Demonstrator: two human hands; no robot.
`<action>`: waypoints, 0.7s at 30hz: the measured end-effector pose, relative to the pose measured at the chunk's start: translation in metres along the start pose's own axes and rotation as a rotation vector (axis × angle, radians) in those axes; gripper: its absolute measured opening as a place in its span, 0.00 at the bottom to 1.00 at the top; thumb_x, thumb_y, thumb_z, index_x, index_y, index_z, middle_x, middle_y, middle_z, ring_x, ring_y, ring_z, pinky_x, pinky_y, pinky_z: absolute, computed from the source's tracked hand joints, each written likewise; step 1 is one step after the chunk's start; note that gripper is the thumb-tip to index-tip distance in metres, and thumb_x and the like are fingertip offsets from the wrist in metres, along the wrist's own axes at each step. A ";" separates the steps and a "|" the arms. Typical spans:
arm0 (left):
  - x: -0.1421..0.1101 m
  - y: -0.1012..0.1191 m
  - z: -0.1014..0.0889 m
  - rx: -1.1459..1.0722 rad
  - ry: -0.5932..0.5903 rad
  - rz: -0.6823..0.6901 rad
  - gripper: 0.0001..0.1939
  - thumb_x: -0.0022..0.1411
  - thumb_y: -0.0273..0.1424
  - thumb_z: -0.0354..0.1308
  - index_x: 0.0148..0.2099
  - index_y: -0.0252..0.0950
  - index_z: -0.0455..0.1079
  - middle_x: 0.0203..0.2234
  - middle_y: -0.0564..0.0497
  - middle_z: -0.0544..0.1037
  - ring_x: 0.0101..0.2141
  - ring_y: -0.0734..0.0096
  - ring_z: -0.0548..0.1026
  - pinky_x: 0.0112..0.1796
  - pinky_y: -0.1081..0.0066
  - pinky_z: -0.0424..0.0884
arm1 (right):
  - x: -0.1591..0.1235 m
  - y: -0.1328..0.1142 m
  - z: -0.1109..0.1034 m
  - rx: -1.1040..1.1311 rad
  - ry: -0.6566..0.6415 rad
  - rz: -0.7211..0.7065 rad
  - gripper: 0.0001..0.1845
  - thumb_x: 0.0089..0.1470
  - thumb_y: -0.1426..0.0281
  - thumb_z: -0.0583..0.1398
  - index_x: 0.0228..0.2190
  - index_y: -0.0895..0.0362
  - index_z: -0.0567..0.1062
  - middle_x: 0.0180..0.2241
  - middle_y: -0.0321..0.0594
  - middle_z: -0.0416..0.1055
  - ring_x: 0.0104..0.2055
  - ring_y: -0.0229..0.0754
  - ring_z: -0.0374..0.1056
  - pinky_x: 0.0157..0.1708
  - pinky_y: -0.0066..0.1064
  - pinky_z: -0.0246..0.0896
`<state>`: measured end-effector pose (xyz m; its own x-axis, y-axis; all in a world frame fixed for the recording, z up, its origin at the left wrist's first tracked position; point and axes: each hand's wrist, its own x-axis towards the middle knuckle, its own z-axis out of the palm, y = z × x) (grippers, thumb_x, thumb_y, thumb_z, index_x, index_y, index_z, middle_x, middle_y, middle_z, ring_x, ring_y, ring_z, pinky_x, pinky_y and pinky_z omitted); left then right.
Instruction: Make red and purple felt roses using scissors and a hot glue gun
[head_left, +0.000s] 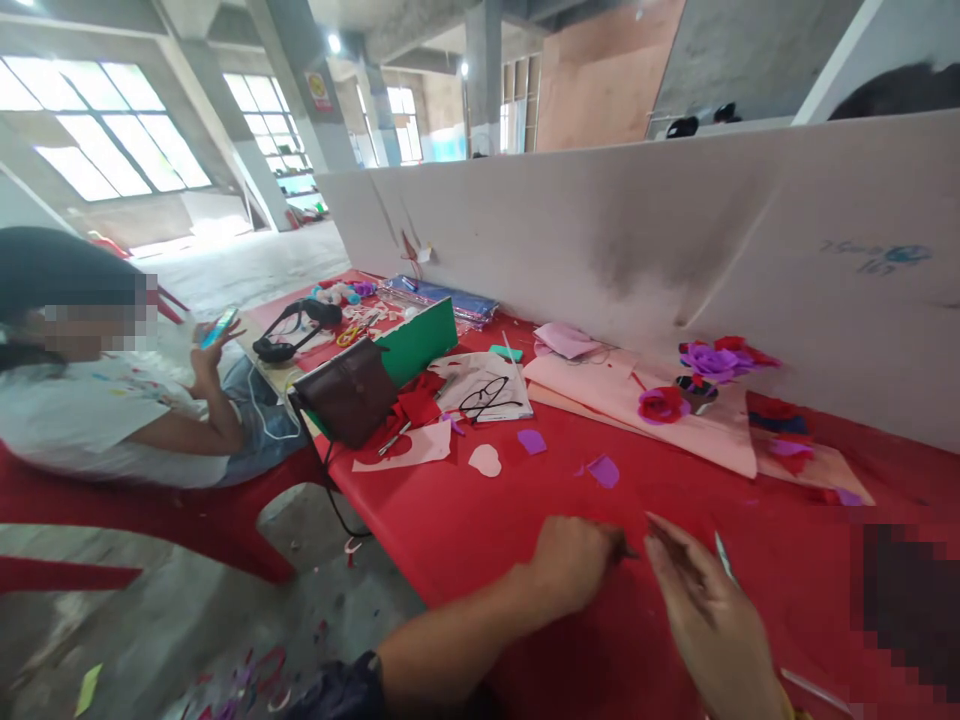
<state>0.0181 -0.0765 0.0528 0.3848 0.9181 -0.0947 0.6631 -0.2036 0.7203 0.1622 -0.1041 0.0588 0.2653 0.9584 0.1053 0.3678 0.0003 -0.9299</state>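
Note:
Low over the red table (480, 520), my left hand (574, 565) is closed, with a small dark tip showing past its fingers; what it grips is too blurred to name. Just to its right, my right hand (709, 610) has its fingers stretched out and slightly curved, with no held thing visible. A slim pale tool (724, 556) lies just beyond the right hand. Purple paper petals (603, 471) and a pale pink paper petal (485, 460) lie flat past my hands. Red and purple paper flowers (664, 405) stand farther back on the right, near pink paper sheets (615, 395).
Eyeglasses (487, 398) rest on white paper. A brown bag (345, 392) stands at the left edge before a green board (424, 345). Headphones (296, 330) lie behind. A white partition (555, 220) borders the table. A seated person (112, 420) holds a phone on the left.

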 end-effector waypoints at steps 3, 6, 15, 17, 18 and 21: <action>-0.010 -0.021 -0.028 0.129 0.168 -0.086 0.12 0.61 0.27 0.45 0.30 0.35 0.70 0.23 0.46 0.75 0.25 0.66 0.71 0.29 0.69 0.61 | -0.001 -0.002 -0.029 -0.522 0.111 -0.196 0.24 0.48 0.49 0.54 0.22 0.54 0.76 0.26 0.50 0.76 0.31 0.56 0.72 0.30 0.44 0.64; -0.028 -0.060 -0.072 0.012 0.512 -0.154 0.12 0.58 0.22 0.45 0.26 0.36 0.66 0.21 0.50 0.72 0.24 0.71 0.68 0.29 0.73 0.60 | -0.006 0.004 -0.052 -0.695 0.135 -0.255 0.23 0.52 0.51 0.52 0.17 0.52 0.73 0.17 0.45 0.72 0.22 0.52 0.69 0.20 0.38 0.58; -0.110 -0.122 -0.174 0.758 0.884 -0.765 0.22 0.59 0.31 0.51 0.56 0.36 0.65 0.56 0.33 0.65 0.54 0.39 0.62 0.47 0.49 0.61 | -0.044 0.009 -0.022 -0.613 -0.061 -0.716 0.13 0.60 0.66 0.52 0.31 0.52 0.75 0.23 0.37 0.75 0.24 0.40 0.70 0.26 0.30 0.59; -0.110 -0.125 -0.174 0.806 0.902 -0.661 0.28 0.60 0.37 0.53 0.62 0.38 0.59 0.61 0.34 0.58 0.57 0.38 0.59 0.49 0.47 0.61 | -0.057 0.002 -0.010 -0.635 -0.086 -0.676 0.18 0.60 0.67 0.52 0.20 0.53 0.69 0.16 0.35 0.68 0.19 0.39 0.65 0.24 0.31 0.55; -0.106 -0.127 -0.173 0.786 0.868 -0.606 0.28 0.60 0.38 0.52 0.62 0.38 0.60 0.60 0.35 0.61 0.56 0.41 0.62 0.49 0.50 0.62 | -0.062 -0.001 -0.005 -0.643 -0.090 -0.670 0.18 0.60 0.69 0.51 0.20 0.53 0.69 0.16 0.35 0.68 0.20 0.40 0.64 0.25 0.32 0.54; -0.080 -0.138 -0.174 0.679 0.607 -0.513 0.19 0.62 0.33 0.48 0.51 0.32 0.72 0.46 0.38 0.76 0.47 0.53 0.71 0.49 0.60 0.64 | -0.072 -0.006 0.005 -0.655 -0.170 -0.669 0.15 0.59 0.76 0.49 0.40 0.55 0.74 0.30 0.41 0.75 0.32 0.43 0.69 0.35 0.34 0.57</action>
<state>-0.2156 -0.0628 0.0802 -0.3071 0.9267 0.2165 0.9495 0.2829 0.1358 0.1364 -0.1712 0.0552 -0.2958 0.8459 0.4437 0.8367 0.4536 -0.3070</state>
